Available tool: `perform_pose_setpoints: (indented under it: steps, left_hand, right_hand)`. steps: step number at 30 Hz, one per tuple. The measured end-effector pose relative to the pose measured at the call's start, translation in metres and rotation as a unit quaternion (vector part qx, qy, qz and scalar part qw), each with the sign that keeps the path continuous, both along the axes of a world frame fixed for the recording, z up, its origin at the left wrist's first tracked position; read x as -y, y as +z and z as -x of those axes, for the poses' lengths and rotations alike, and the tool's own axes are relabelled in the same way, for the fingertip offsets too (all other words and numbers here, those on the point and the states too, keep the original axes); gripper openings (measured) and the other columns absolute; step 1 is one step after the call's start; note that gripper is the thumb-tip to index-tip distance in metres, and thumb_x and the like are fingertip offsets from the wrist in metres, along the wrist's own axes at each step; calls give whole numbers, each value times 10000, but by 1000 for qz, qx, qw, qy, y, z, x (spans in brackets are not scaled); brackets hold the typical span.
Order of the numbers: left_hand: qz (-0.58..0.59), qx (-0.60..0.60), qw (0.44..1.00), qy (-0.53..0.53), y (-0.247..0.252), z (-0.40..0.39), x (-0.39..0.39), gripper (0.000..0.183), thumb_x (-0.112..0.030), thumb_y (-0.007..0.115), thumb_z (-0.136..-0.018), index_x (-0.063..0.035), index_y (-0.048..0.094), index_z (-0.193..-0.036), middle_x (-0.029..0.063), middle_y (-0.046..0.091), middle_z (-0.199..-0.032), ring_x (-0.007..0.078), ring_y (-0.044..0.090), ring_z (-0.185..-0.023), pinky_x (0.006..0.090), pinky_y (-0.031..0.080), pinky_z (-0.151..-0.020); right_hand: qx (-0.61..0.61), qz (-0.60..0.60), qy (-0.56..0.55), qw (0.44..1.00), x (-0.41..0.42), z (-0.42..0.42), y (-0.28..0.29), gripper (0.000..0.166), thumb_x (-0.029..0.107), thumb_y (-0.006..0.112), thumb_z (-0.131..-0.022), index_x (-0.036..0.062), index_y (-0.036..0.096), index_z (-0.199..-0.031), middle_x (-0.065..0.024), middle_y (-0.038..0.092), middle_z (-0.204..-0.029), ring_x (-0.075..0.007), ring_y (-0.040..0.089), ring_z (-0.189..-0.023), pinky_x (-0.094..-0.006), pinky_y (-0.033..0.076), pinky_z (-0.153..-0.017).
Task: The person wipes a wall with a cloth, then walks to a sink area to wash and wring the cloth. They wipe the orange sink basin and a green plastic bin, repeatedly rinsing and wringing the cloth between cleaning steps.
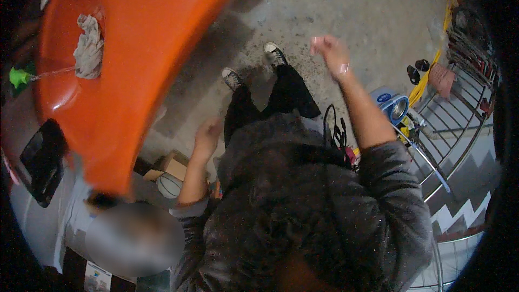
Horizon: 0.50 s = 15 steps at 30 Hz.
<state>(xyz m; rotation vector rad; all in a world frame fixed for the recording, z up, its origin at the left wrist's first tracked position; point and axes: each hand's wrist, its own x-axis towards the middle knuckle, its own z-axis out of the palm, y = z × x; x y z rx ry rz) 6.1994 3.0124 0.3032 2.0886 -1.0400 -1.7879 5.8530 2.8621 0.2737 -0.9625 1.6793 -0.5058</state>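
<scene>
My right hand (333, 53) is raised over the concrete floor, fingers curled. At its fingertips is a small translucent pinkish piece (315, 45), like film or tape; blur hides its exact kind. A shiny clear strip (344, 68) lies across my right wrist. My left hand (207, 136) hangs beside my left thigh, blurred, and its fingers are hard to make out. To my left stands a glossy orange vehicle body panel (134, 61), apart from both hands. A crumpled grey cloth (89, 48) rests on it, near a bright green object (19, 78).
A black side mirror (43, 162) juts out at the left. Beside my left forearm are a cardboard box (175, 163) and a ball (170, 185). On my right stand a metal wire rack (456, 129), a blue lamp-like device (391, 105), a yellow cord (419, 89) and black sandals (417, 71).
</scene>
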Motion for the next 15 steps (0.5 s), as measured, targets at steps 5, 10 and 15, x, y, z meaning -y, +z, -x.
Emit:
perform_pose_setpoints:
  steps: [5,10,15]
  left_hand:
    - [-4,-37,999,-28,14,59,41,329,-248,536,-805,-41,525,-1060,94,573,-907,155,525,-835,263,404,-752]
    - [-2,-25,992,-123,1,55,16,352,-293,524,-803,-54,531,-1062,113,576,-946,178,537,-849,289,411,-751]
    - [-94,-23,983,-154,21,47,8,286,-242,540,-791,-56,568,-1007,87,596,-926,183,547,-840,287,416,-751]
  right_hand:
    - [4,99,83,992,11,14,13,169,169,611,-736,47,604,-852,-48,617,-811,-157,562,-748,-283,435,-699]
    - [31,10,372,928,-45,15,-1,294,212,607,-733,107,581,-1006,-106,597,-952,-262,557,-879,-332,425,-789]
    - [9,-134,544,828,-34,0,24,259,213,590,-742,119,593,-984,-84,587,-994,-229,552,-891,-295,413,-781]
